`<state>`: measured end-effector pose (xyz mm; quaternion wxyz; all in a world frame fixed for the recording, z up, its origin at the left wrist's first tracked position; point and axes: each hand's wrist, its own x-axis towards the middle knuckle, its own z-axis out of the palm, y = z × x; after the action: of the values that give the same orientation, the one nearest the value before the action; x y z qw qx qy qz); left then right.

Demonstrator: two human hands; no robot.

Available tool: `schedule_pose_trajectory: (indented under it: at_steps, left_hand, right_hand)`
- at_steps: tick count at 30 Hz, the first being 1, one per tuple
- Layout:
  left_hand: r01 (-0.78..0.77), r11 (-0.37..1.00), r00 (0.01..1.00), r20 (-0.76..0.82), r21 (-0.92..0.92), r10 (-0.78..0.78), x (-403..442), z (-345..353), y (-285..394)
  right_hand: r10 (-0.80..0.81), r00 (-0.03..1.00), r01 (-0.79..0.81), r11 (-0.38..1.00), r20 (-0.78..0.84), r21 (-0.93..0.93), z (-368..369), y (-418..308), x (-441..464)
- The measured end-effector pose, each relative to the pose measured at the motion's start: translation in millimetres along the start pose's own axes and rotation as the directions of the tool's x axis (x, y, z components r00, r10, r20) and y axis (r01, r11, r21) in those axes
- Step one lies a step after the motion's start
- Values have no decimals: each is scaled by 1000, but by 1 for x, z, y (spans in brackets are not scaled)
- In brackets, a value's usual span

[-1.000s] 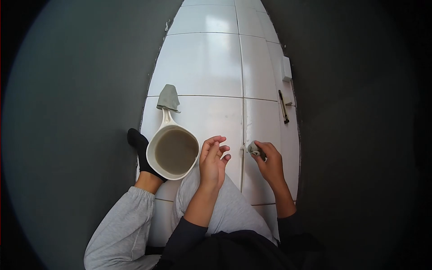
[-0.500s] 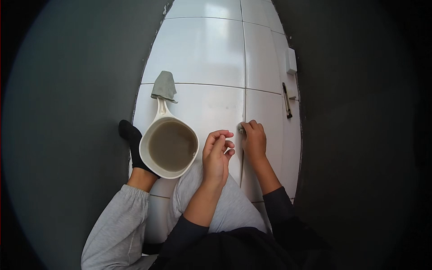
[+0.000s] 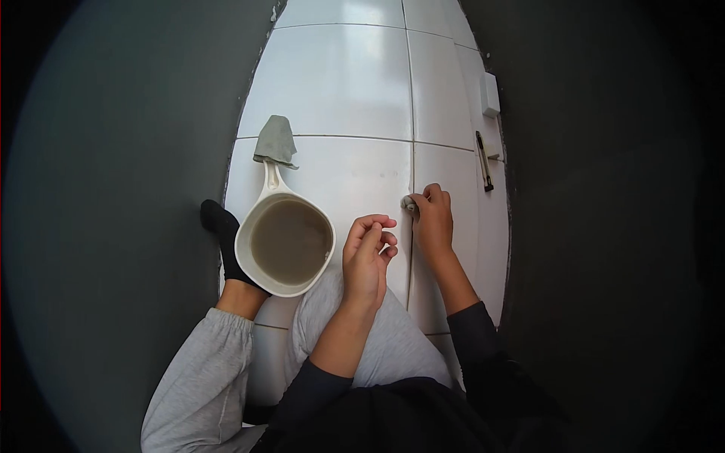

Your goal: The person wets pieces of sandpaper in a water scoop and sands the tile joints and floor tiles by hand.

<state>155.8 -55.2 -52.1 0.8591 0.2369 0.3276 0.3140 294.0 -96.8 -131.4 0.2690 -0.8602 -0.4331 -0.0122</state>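
My right hand (image 3: 433,220) pinches a small crumpled grey piece (image 3: 410,204) against the white tiles, at a grout line. Whether that piece is cloth or paper, I cannot tell. Loosely curled, my left hand (image 3: 368,260) hovers in front of my lap with its fingers apart and nothing visible in it. Left of it stands a white water dipper (image 3: 241,253), full of murky grey-brown water (image 3: 291,243). A grey folded sheet (image 3: 276,140) hangs over the dipper's handle.
White tiled floor (image 3: 347,83) runs ahead between dark grey walls (image 3: 136,151) on both sides. A utility knife (image 3: 483,161) and a white block (image 3: 489,94) lie along the right edge. My sock-covered foot (image 3: 221,230) is beside the dipper.
My right hand has slid slightly forward and right along the tiles with the grey piece in its fingers. My left hand keeps nearly the same pose.
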Motion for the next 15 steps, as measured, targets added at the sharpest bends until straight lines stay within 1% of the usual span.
schedule_pose_trajectory:
  at_steps: [1,2,4,5,7,8,9,11,15]
  left_hand:
    - [-12,1000,1000,3,-9,12,0,-2,1]
    - [-25,999,1000,9,-20,25,1,-2,2]
    - [-26,999,1000,8,-18,26,-1,-2,2]
    - [-23,1000,1000,-2,-14,23,0,-2,3]
    - [-20,1000,1000,-1,-23,20,-1,-1,3]
    - [-14,999,1000,-3,-30,13,-1,-1,2]
    - [-15,999,1000,15,-33,16,-1,-1,1]
    - [1,1000,1000,4,-24,-1,-3,2,1]
    - [9,1000,1000,11,10,-9,-3,2,-1]
  right_hand:
    - [9,999,-10,999,-45,-41,0,0,7]
    - [7,999,-9,999,-52,-41,-4,0,5]
    - [35,999,-36,999,26,39,-12,-3,-3]
    - [31,999,-32,999,17,40,-15,-5,-14]
    - [50,991,-59,996,126,69,-22,-8,-46]
    - [51,990,-61,996,132,69,-24,-9,-53]
    - [56,990,-66,995,130,71,-26,-11,-60]
    - [79,991,-89,992,109,88,-26,-12,-60]
    - [122,992,-122,988,1,99,-13,-7,-6]
